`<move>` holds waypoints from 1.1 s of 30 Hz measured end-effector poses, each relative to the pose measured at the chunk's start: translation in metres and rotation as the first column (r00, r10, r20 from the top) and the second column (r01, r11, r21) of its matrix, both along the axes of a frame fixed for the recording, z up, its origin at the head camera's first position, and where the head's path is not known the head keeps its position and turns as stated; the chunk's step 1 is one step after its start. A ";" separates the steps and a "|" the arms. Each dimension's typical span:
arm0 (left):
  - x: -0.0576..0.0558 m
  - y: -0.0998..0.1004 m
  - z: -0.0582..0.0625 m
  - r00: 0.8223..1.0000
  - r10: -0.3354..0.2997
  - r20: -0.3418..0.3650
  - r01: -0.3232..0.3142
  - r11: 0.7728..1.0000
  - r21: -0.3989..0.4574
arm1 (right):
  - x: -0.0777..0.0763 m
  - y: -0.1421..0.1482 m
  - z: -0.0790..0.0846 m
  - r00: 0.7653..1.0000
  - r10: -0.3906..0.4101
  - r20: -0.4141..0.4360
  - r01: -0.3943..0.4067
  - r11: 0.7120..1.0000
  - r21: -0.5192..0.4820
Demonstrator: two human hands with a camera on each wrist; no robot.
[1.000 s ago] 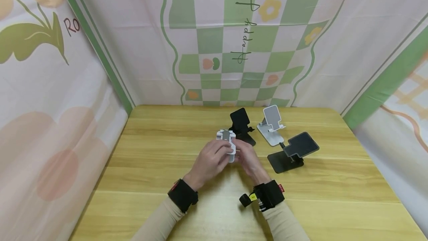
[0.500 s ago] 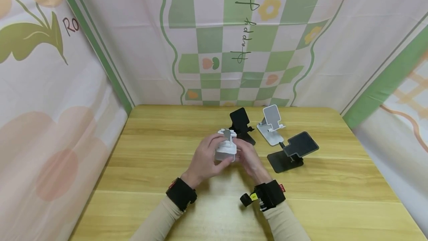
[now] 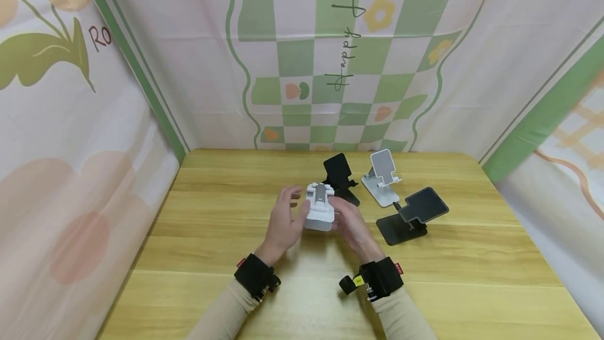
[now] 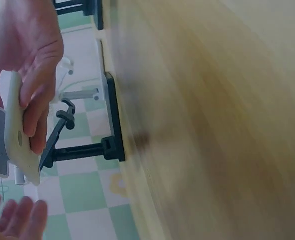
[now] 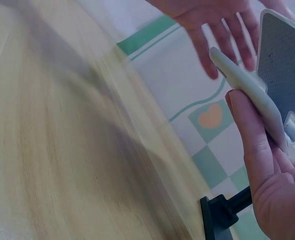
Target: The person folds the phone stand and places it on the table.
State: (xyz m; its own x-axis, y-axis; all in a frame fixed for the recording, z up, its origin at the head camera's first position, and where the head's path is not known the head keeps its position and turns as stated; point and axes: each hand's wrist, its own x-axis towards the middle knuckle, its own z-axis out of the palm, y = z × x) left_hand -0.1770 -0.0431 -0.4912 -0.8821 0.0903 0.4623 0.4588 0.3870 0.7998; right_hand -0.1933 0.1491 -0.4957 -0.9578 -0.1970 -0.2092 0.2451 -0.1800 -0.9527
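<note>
A white phone stand (image 3: 320, 220), folded and with grey pads, is held up over the table. My right hand (image 3: 351, 224) grips it by its right edge, thumb on one face and fingers behind, as the right wrist view shows of the stand (image 5: 252, 95). My left hand (image 3: 279, 227) is spread at the stand's left side, its thumb tip close to the edge. Seen from the right wrist, the left hand's (image 5: 220, 15) fingers are straight and separated. The left wrist view has the right hand (image 4: 30, 45) around the stand (image 4: 20, 142).
Behind the hands, on the wooden table (image 3: 226, 193), stands a black phone stand (image 3: 337, 172). To its right are a white one with a grey pad (image 3: 383, 167) and a nearer black one (image 3: 424, 206), all unfolded. A patterned cloth (image 3: 330, 56) hangs behind the table.
The left hand has let go of the white stand and drawn back to the left, its fingers spreading. The stand has turned to show its broad face; the right hand still holds it.
</note>
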 end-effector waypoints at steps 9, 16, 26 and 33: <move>0.001 0.003 0.012 0.914 -0.063 0.401 -0.054 0.961 0.273 | 0.001 -0.003 0.001 1.000 -0.003 -0.007 0.003 1.000 -0.008; 0.000 0.002 0.012 0.860 -0.132 0.494 -0.025 0.954 0.298 | 0.001 -0.002 0.000 1.000 0.025 -0.012 -0.025 0.999 -0.032; -0.001 0.001 0.012 0.791 -0.191 0.581 -0.006 0.948 0.320 | 0.002 0.000 0.000 1.000 0.023 -0.006 -0.023 1.000 -0.014; -0.001 -0.001 0.009 0.766 -0.226 0.602 0.011 0.941 0.339 | 0.003 -0.001 0.000 1.000 0.028 -0.014 -0.027 1.000 0.004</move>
State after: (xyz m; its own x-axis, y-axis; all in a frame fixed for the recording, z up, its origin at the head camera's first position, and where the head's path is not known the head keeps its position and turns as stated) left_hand -0.1783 -0.0443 -0.4821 -0.9720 0.1667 -0.1657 -0.1581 0.0578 0.9857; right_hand -0.1900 0.1481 -0.4960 -0.9548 -0.2225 -0.1970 0.2369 -0.1694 -0.9567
